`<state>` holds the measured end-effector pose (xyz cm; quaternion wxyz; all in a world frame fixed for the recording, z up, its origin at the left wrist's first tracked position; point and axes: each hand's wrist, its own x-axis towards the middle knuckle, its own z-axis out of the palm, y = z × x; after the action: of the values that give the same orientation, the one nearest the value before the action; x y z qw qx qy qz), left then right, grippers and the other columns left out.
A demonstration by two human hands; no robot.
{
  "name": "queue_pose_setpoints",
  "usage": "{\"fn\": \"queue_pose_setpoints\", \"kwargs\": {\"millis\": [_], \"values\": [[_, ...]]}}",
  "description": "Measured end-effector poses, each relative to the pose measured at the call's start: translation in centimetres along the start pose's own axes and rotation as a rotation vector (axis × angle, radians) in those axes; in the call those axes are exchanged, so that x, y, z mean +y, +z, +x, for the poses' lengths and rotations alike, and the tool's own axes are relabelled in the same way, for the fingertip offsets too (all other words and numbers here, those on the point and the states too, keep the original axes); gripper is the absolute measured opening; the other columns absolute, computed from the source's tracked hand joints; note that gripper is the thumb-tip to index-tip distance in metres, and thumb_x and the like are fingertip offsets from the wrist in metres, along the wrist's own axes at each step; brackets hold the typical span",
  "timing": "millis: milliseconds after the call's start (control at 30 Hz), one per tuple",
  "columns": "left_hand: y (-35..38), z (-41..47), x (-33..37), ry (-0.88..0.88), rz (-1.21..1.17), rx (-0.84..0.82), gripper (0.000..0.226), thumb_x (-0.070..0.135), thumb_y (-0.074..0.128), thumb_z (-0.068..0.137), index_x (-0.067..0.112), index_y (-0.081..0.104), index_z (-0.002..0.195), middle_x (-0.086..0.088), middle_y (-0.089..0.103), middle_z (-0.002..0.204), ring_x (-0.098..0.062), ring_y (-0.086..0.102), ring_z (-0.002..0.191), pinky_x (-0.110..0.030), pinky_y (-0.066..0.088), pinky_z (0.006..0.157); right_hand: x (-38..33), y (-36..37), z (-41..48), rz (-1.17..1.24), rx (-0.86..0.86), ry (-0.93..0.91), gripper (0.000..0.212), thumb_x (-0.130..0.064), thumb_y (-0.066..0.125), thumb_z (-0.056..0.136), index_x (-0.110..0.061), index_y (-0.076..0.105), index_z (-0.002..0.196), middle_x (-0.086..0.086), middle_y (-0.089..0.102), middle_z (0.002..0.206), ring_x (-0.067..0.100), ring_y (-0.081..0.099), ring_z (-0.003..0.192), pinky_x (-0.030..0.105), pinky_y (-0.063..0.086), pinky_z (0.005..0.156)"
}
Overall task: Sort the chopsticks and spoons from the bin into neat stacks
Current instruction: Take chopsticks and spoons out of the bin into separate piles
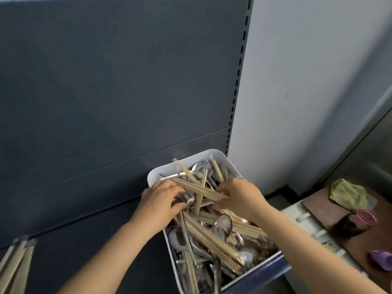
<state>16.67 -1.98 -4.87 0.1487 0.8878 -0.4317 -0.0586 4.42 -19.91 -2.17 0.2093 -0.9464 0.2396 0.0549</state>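
Dark grey shelving (106,92) is filling the view. Over the white bin (186,161) at its right edge, your left hand (163,200) and right hand (239,196) are curling fingers round the ends of a chopstick bundle (199,190), probably squaring it for stacking.

A white bin (222,154) sits at the right end of the dark shelf (89,204). The left hand (161,200) and the right hand (239,196) each hold one end of a bunch of chopsticks (201,190) over it. Shiny spoons (223,222) lie mixed in the bin. A small pile of chopsticks (17,266) lies at the shelf's left edge.
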Motion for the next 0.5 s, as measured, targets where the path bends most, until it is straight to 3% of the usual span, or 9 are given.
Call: {"fn": "queue_pose_setpoints", "kwargs": {"millis": [100, 267, 367, 500], "values": [[-0.2, -0.3, 1.9, -0.083, 0.028, 0.054, 0.039, 0.051, 0.054, 0.088, 0.033, 0.058, 0.122, 0.016, 0.051, 0.119, -0.009, 0.044, 0.116, -0.031, 0.038, 0.095, 1.8, -2.2, 0.3, 0.015, 0.019, -0.078, 0.035, -0.036, 0.075, 0.075, -0.029, 0.065, 0.107, -0.005, 0.064, 0.095, 0.022, 0.057, 0.085, 0.027, 0.04, 0.068], [1.4, 0.2, 6.0, -0.18, 0.071, 0.035, 0.044, 0.057, 0.052, 0.086, 0.029, 0.059, 0.12, 0.011, 0.056, 0.116, -0.012, 0.048, 0.113, -0.032, 0.041, 0.091, 4.4, -4.5, 0.2, 0.096, 0.067, -0.095, 0.023, -0.029, 0.075, 0.075, -0.028, 0.066, 0.096, -0.004, 0.065, 0.085, 0.021, 0.06, 0.079, 0.028, 0.045, 0.064], [2.7, 1.1, 7.2, -0.343, 0.086, 0.048, 0.047, 0.062, 0.052, 0.084, 0.028, 0.059, 0.115, 0.01, 0.061, 0.113, -0.015, 0.054, 0.108, -0.035, 0.045, 0.087, 5.3, -4.7, 0.1, 0.105, 0.072, -0.107, 0.024, -0.03, 0.075, 0.075, -0.027, 0.066, 0.097, -0.003, 0.066, 0.087, 0.02, 0.061, 0.076, 0.03, 0.049, 0.064], [3.2, 2.6, 7.9, -0.515, 0.159, 0.091, 0.063, 0.075, 0.039, 0.08, 0.023, 0.053, 0.112, 0.007, 0.065, 0.093, -0.018, 0.06, 0.092, -0.035, 0.05, 0.074, 6.2, -4.7, -0.2, 0.135, 0.066, -0.124, 0.027, -0.033, 0.075, 0.076, -0.027, 0.065, 0.101, -0.005, 0.064, 0.085, 0.017, 0.059, 0.07, 0.024, 0.038, 0.052]]}}
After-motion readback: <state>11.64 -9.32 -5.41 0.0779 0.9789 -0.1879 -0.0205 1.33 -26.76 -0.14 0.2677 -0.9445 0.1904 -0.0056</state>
